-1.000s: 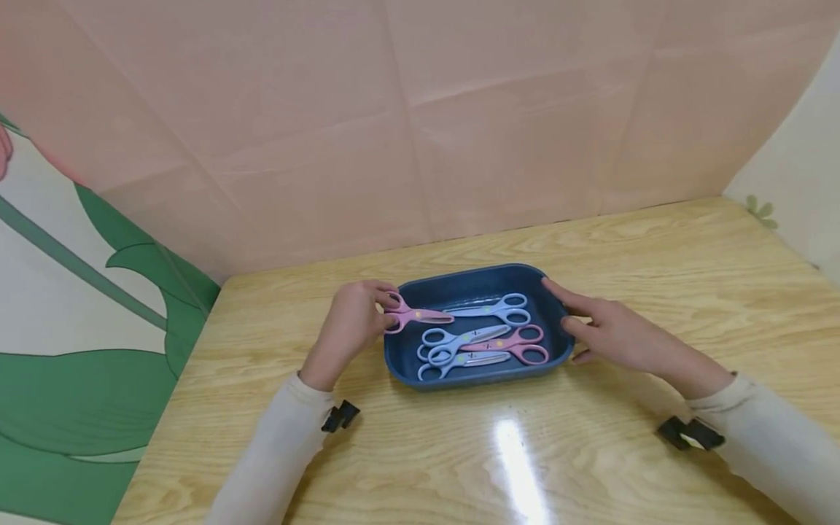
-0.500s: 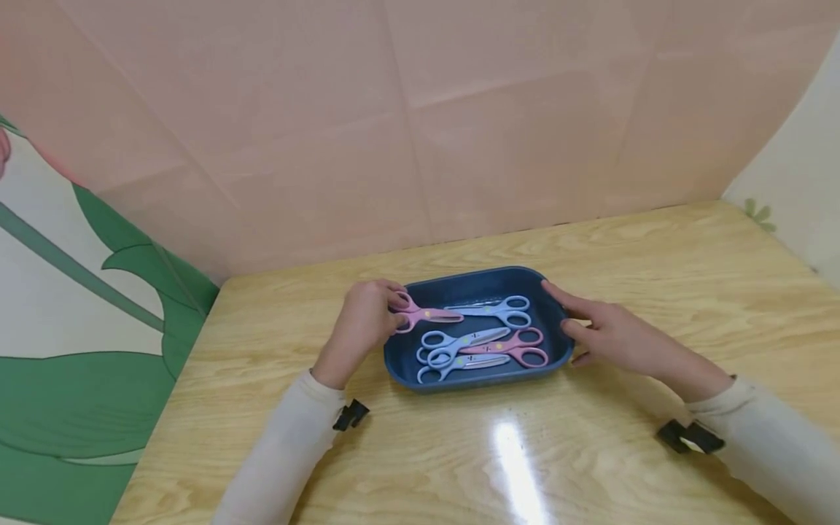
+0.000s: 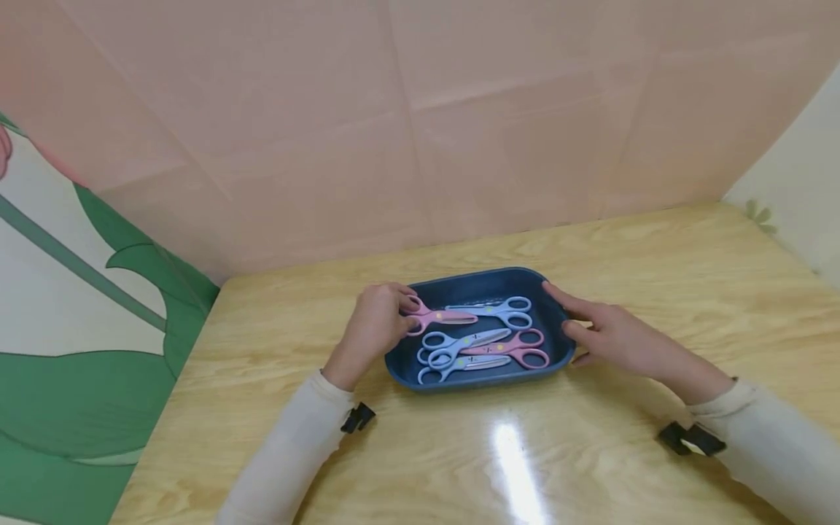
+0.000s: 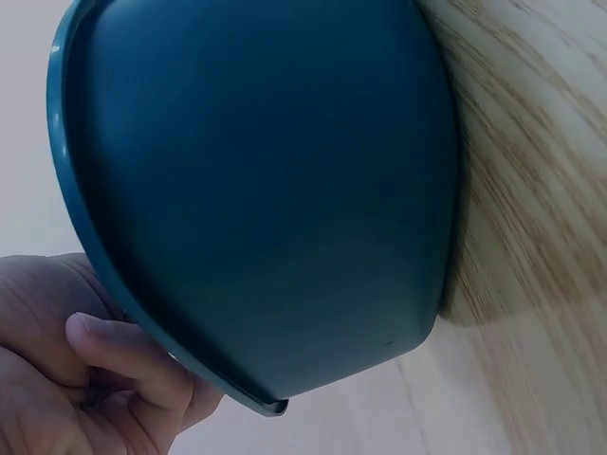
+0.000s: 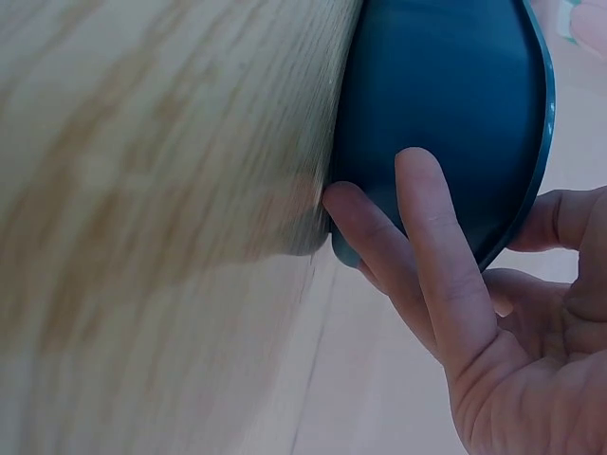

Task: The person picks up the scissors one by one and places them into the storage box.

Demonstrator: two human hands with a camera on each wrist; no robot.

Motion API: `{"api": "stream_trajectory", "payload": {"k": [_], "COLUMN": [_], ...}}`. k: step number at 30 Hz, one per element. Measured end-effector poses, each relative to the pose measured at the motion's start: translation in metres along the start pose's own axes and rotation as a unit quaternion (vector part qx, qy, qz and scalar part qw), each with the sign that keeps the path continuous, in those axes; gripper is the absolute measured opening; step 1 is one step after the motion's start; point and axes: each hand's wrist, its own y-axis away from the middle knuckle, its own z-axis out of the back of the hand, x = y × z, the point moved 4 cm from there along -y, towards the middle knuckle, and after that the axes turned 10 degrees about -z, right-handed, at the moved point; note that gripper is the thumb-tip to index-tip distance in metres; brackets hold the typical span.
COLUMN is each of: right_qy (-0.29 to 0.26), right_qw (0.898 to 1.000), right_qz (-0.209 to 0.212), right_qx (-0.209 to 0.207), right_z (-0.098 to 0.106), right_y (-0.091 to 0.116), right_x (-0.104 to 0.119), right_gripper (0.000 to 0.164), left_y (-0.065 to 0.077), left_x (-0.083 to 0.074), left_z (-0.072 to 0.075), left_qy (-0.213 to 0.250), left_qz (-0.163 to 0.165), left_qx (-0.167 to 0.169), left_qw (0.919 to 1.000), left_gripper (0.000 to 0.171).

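Observation:
A dark blue tray (image 3: 482, 283) stands on the table, with several small scissors in it. My left hand (image 3: 375, 324) pinches the handle loops of pink scissors (image 3: 448, 317), their blades pointing right over the tray's inside. Light blue scissors (image 3: 502, 312) lie behind them. Nearer the front, another pink pair (image 3: 525, 348) overlaps light blue scissors (image 3: 467, 340). At the tray's right end, my right hand (image 3: 613, 337) grips the rim. The right wrist view shows its fingers (image 5: 432, 218) against the outer wall and the thumb over the rim. In the left wrist view, the tray's wall hides the scissors.
The wood-grain table (image 3: 275, 313) runs back to a pink covered wall (image 3: 420, 131). A pale wall (image 3: 807, 168) rises at the right, and a panel with green leaf shapes (image 3: 79, 408) stands at the left. Black clips (image 3: 357, 418) sit by both cuffs.
My left hand has moved right with the pink scissors, carrying them farther in over the tray. The right hand and the other scissors look the same.

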Motion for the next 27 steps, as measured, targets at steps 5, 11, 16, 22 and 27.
{"api": "stream_trajectory", "payload": {"k": [5, 11, 16, 22, 27], "right_qy": [-0.006, 0.000, 0.002, -0.006, -0.009], "right_qw": [1.000, 1.000, 1.000, 1.000, 1.000], "right_qz": [-0.001, -0.012, -0.016, -0.007, -0.003], "right_qx": [0.006, 0.005, 0.005, 0.002, 0.000], "right_z": [-0.004, -0.004, -0.003, -0.001, 0.000], "right_y": [0.000, -0.001, 0.000, 0.000, 0.000], "right_x": [-0.001, -0.002, -0.002, -0.001, -0.001], "right_gripper": [0.063, 0.064, 0.064, 0.063, 0.063], "left_y": [-0.001, -0.006, -0.007, -0.005, -0.005], "left_x": [0.002, 0.003, 0.000, -0.005, -0.008], "left_z": [-0.004, -0.010, -0.014, -0.015, -0.015], "left_qy": [0.005, 0.016, -0.010, -0.049, -0.056], "left_qz": [0.004, 0.003, -0.013, -0.028, -0.036], "left_qx": [0.012, 0.016, 0.020, 0.014, 0.015], "left_qw": [0.9999, 0.9998, 0.9997, 0.9983, 0.9977], "left_gripper": [0.017, 0.018, 0.017, 0.015, 0.014]}}
